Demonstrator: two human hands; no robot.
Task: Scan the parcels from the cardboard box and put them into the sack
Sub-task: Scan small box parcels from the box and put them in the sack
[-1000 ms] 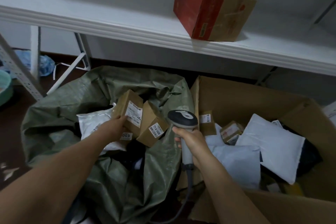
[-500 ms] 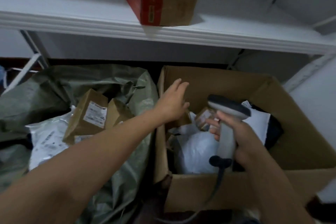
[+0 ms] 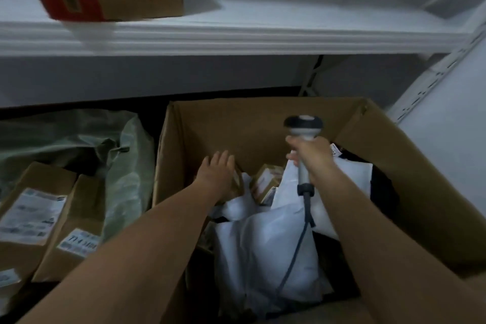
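So the left hand (image 3: 217, 175) is reached into the cardboard box (image 3: 263, 118), fingers loosely spread and flat, palm down, landing right on a small brown parcel (image 3: 238, 179) tucked against the box's left-back area. Can't really tell if it's got a grip on it; it looks more like it's resting on top than pinching anything. A second small brown parcel with a label (image 3: 267, 180) sits just to the right of that one, between the two hands, half buried among the white poly mailers (image 3: 268, 239). The right hand (image 3: 311, 155) is wrapped tight around the handle of the barcode scanner (image 3: 303, 126), held upright with its head up top, cable hanging down. Left hand is clearly the nearer one to grab, and the sack (image 3: 65, 137) is off to its left, already holding a couple of labelled boxes (image 3: 34, 208). So I'd guess pick, lift toward the scanner, then swing left.
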